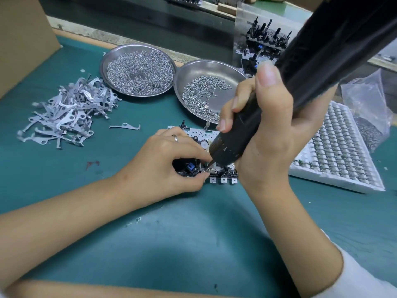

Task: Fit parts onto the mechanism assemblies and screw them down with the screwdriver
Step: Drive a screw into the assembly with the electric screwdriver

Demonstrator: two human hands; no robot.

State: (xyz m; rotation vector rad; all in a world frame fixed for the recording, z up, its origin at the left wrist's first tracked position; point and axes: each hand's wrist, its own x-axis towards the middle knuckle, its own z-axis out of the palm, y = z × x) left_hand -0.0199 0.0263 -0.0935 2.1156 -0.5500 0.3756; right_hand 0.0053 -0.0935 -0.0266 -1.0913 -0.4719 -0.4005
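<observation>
Down on the green desk [193, 233], the right hand [272, 134] grips the black screwdriver [300, 78], its tip on the assembly [214, 168]. Fingers of the left hand [165, 162] pinch the assembly's near edge beside the tip. Behind lie two metal dishes, one of screws [204, 93], one of springs [139, 72], with a pile of levers [66, 112] to the left

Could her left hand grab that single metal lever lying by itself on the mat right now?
Probably not yet. The left hand is pinching a part on the mechanism assembly under the screwdriver tip. The lone lever lies nearby on bare mat, nothing blocking it.
</observation>
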